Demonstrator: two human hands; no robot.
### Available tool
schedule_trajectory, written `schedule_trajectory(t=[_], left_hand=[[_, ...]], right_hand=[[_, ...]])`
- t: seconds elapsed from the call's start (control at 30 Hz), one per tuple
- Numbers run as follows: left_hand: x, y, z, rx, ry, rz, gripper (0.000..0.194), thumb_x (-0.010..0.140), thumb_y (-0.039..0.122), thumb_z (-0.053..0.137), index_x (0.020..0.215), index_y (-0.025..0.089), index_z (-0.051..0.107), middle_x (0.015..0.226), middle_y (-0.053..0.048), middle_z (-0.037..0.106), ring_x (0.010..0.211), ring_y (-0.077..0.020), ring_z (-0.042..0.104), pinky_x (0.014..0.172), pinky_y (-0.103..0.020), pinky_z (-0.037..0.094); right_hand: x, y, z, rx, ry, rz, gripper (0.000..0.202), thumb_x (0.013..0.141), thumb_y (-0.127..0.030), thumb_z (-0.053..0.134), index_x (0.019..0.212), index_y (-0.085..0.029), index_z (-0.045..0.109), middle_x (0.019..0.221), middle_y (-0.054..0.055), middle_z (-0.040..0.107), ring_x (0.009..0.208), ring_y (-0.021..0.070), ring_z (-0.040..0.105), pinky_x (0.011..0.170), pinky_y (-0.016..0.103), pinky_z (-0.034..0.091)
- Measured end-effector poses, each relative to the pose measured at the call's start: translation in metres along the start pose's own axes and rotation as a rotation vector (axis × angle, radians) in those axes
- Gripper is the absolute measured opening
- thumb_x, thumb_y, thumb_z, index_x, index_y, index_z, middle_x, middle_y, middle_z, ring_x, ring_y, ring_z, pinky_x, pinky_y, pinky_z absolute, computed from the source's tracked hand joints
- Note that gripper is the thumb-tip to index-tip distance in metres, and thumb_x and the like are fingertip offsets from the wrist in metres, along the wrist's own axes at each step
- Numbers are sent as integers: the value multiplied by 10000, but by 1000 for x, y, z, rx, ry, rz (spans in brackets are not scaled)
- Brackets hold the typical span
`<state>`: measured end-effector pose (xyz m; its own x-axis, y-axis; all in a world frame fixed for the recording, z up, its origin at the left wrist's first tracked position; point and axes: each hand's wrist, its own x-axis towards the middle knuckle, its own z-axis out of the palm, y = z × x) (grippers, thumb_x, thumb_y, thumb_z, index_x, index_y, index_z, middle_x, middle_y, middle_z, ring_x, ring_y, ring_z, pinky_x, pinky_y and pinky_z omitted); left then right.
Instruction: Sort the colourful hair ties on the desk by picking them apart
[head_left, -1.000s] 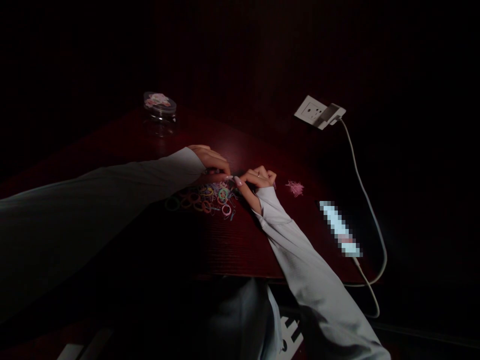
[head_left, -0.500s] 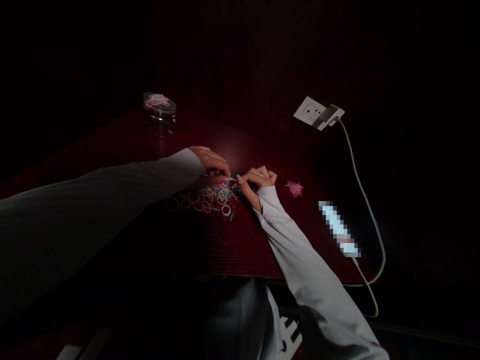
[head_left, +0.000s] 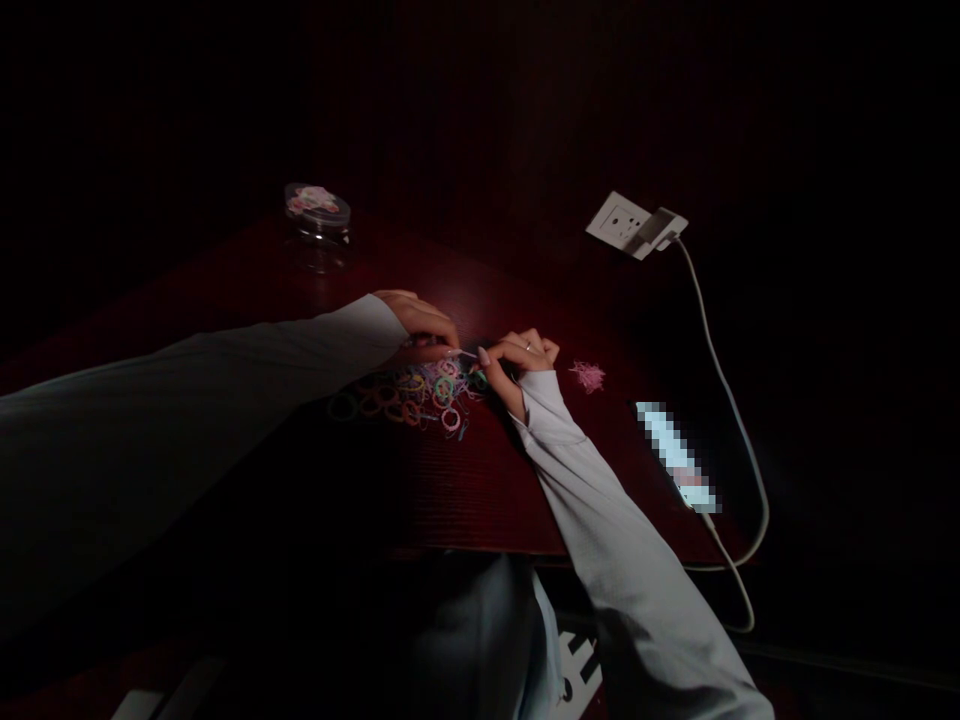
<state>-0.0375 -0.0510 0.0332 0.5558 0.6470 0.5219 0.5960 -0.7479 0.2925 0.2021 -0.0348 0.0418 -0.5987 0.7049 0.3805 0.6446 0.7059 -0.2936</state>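
A thin pale pink elastic band (head_left: 468, 353) is stretched between my two hands. My left hand (head_left: 426, 320) has its fingers closed on one end, and its inner fingers are partly hidden. At the other end, my right hand (head_left: 519, 352) pinches the band between thumb and forefinger; a ring is on one of its fingers. Just below both hands lies a loose pile of colourful hair ties (head_left: 409, 412), with thin bands tangled among the larger rings. To the right of my right hand, a small bunch of pink elastic bands (head_left: 588, 376) rests apart from the pile.
A clear jar (head_left: 319, 250) with a flower-patterned lid stands at the back left of the dark red table (head_left: 480, 500). At right lies a phone (head_left: 677, 458) with a white cable (head_left: 716, 345) running to a charger (head_left: 661, 232) in the wall socket (head_left: 616, 221).
My hands have drawn slightly apart, and the band between them now shows as a longer, straighter strand. My right hand has shifted a little to the right.
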Motion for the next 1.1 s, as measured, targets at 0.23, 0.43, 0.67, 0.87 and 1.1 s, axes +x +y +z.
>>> schedule_trajectory(t=[0.23,0.43,0.67,0.87,1.1], left_hand=[[-1,4,-1,-7,-2,-44,350,992,438,466,981,245,759,814,19,738,756,-121,649,813,-254,405],[-2,7,-2,16,-4,-61,354,993,454,461,970,248,748,834,24,750,769,-115,652,799,-252,396],[-2,-1,2,37,-16,-45,295,985,405,489,967,258,744,856,34,766,784,-112,667,803,-250,389],[1,-3,1,64,-51,-8,273,982,367,496,947,256,743,804,42,747,732,-101,645,772,-241,386],[0,-6,8,60,-33,-17,257,964,360,508,928,267,745,790,50,742,716,-97,638,768,-250,378]], right_hand=[[-2,0,-3,28,93,-30,369,1019,-403,533,763,-223,727,825,19,691,922,206,555,980,406,292],[-3,4,-3,18,115,-49,340,1017,-385,536,782,-246,738,804,14,678,910,213,558,976,432,312],[-3,39,-12,-230,115,-77,362,1016,-422,510,792,-225,716,772,28,661,908,228,545,943,418,283],[-29,114,-53,-599,160,207,386,1015,-413,430,784,-197,652,837,63,670,960,266,526,909,430,277],[-49,149,-63,-640,66,369,321,980,-389,457,806,-203,653,841,61,671,922,249,526,895,425,291]])
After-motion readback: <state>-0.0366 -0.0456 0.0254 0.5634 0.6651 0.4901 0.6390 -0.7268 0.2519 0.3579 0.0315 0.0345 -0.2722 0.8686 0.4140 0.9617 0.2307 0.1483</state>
